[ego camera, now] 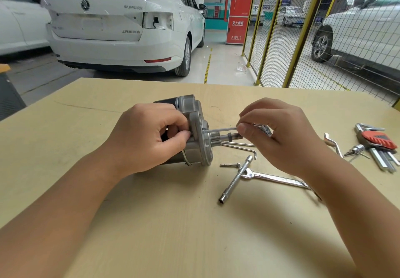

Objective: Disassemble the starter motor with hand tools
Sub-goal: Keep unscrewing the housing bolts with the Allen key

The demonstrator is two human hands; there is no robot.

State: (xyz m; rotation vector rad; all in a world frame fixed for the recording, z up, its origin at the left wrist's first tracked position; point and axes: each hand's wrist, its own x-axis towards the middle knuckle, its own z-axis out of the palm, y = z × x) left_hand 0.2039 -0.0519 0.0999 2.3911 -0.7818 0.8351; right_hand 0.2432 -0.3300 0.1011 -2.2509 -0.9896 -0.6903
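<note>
A pale wooden counter [151, 223] carries the starter motor [194, 130], a loose bolt [230, 165], an L-key [240, 146], a T-socket wrench [234, 180] crossing a ratchet spanner [275, 178], and (far right) a hex-key set [378, 145].

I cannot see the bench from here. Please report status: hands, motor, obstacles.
Left hand grips starter motor. Right hand pinches long bolt at its end housing. Loose tools beside it, none blocking.
</note>
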